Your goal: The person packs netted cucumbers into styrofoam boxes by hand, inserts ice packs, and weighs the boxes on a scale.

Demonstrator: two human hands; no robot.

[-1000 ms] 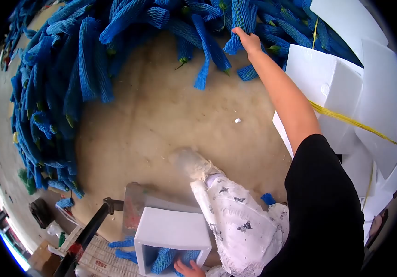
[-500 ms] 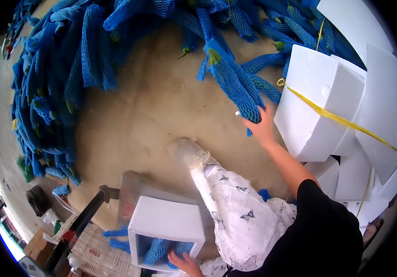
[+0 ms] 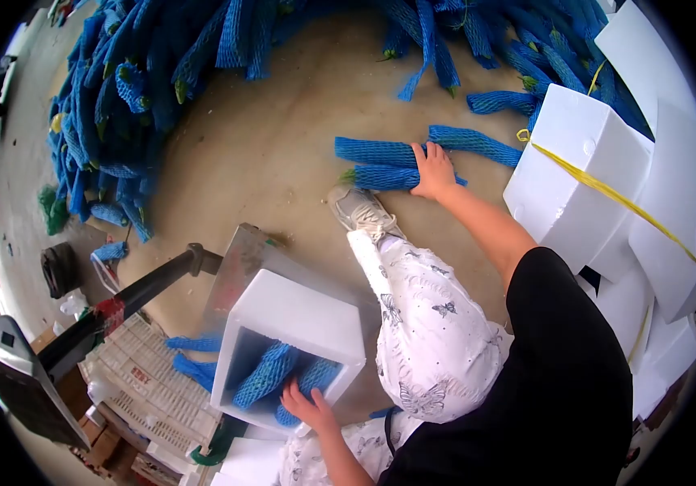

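Note:
My right hand (image 3: 435,172) is wrapped over the ends of two long vegetables in blue foam netting, an upper netted vegetable (image 3: 374,151) and a lower netted vegetable (image 3: 384,177) with a green tip. Both lie low over the floor beside my shoe. Another netted piece (image 3: 478,144) lies just beyond my fingers. My left hand (image 3: 309,407), fingers apart, rests at the mouth of a white foam box (image 3: 295,312) tipped toward me. Inside, it touches one netted vegetable (image 3: 315,377); a second netted vegetable (image 3: 267,377) lies beside it.
A large heap of netted vegetables (image 3: 133,89) curves along the far side and left. White foam boxes (image 3: 559,170) tied with yellow string stand at right. Left are a scale's pole (image 3: 153,283), its display (image 3: 20,364) and a cream plastic crate (image 3: 153,377).
My right hand has brought the netted vegetables down and left, from raised and slanting to lying level near my shoe. My left hand stays at the box. The view has shifted.

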